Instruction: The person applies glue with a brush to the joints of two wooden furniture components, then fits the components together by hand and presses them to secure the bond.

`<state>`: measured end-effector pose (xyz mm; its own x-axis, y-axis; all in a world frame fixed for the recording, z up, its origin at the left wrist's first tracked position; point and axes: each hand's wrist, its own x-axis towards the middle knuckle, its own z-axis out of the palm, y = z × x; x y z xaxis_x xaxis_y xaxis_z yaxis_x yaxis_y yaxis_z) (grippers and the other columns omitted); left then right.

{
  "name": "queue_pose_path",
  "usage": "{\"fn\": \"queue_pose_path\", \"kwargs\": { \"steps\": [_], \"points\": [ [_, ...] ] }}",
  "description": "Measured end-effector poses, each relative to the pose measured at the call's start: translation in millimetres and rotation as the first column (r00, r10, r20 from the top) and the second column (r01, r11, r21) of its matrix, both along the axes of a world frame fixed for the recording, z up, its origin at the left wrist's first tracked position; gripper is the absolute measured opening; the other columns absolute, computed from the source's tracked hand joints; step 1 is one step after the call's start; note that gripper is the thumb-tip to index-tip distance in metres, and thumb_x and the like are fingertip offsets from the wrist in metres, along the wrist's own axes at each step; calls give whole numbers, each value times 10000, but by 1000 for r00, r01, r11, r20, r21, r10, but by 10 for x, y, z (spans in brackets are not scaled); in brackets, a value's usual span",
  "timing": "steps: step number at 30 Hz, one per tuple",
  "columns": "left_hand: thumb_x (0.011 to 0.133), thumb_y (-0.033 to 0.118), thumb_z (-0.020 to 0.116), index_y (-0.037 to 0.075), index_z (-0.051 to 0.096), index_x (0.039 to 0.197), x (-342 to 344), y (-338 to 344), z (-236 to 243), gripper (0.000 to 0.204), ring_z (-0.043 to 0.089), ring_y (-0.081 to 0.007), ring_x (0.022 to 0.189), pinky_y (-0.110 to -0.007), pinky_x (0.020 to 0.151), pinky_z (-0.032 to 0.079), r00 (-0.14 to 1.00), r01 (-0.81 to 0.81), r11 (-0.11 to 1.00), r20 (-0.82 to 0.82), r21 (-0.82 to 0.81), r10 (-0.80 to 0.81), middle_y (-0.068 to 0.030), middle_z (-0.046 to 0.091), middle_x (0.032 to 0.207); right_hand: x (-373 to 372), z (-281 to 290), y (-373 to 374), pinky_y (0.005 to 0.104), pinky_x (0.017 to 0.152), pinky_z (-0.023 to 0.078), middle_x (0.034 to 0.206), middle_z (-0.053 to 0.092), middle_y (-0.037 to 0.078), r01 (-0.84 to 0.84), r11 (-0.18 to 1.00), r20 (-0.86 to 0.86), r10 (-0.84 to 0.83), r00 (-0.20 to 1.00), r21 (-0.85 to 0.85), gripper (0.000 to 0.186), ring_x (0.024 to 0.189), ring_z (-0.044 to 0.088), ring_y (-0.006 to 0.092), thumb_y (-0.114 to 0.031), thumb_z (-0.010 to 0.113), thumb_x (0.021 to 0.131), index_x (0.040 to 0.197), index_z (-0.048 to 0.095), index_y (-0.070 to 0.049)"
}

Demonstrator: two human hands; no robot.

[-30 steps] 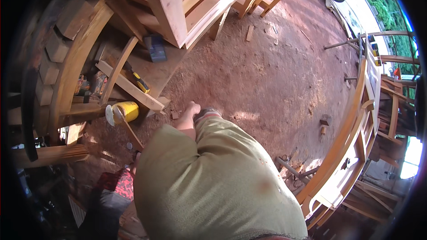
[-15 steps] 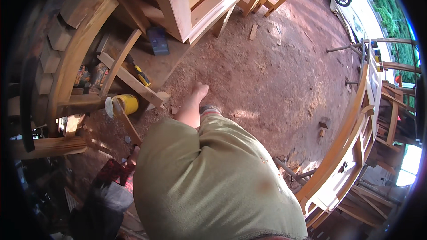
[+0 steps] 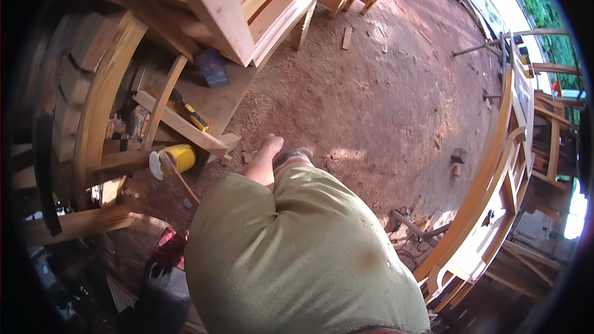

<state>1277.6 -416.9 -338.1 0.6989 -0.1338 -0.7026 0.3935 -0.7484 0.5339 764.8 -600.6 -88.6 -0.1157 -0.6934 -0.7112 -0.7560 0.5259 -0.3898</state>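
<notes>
One bare left hand point(image 3: 272, 142) is in view, reaching forward from an olive-green shirt point(image 3: 297, 253), its forearm slanting up and to the right over the reddish-brown dirt floor point(image 3: 383, 99). The fingers look bent inward, but I cannot tell whether the hand is closed or grips anything. The right hand is out of view. Nearest on the floor, left of the forearm, is one small brown wooden block point(image 3: 247, 158). Farther left stands one yellow, round container with a whitish end point(image 3: 180, 158). The brown flat counter point(image 3: 224, 100) bears one tool with a yellow-and-black handle point(image 3: 197, 117) and one dark-blue rectangular object point(image 3: 211, 68). Toward the right, two small wooden pieces point(image 3: 457, 156) lie close together on the floor.
</notes>
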Motion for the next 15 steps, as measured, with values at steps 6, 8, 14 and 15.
{"fn": "queue_pose_path", "kwargs": {
  "steps": [6, 8, 14, 15],
  "points": [
    [889, 208, 552, -22, 541, 1273, 315, -654, 656, 448, 681, -334, 938, -464, 750, 536, 957, 202, 979, -205, -40, -206, -216, 690, 1072, -110, -11, 502, 398, 423, 468, 722, 628, 157, 216, 969, -5, -218, 976, -123, 181, 547, 604, 238, -154, 578, 820, 796, 642, 14],
    [869, 120, 540, 52, 524, 826, 304, -766, 676, 82, 503, -168, 426, -353, 351, 334, 964, 152, 980, -201, -126, -175, -71, 581, 610, -156, 67, 497, 398, 419, 466, 718, 626, 156, 287, 944, -35, -296, 955, -163, 181, 543, 601, 237, -153, 576, 821, 794, 641, 14],
    [866, 33, 509, 0, 524, 894, 298, -1553, 968, 45, 553, -198, 477, -339, 389, 398, 883, 390, 895, -187, -218, -430, -88, 596, 677, -591, -517, 1312, 406, 668, 567, 821, 717, 185, 397, 818, -230, -517, 824, -415, 273, 724, 699, 281, -142, 484, 877, 784, 695, 4],
    [883, 37, 525, -5, 518, 912, 171, -1763, 918, 52, 561, -201, 485, -336, 395, 410, 846, 467, 860, -180, -208, -503, -90, 599, 686, -861, -739, 1680, 416, 661, 568, 839, 717, 197, 160, 891, -423, -352, 835, -424, 257, 722, 701, 306, -138, 491, 880, 825, 699, 3]
  ]
}}
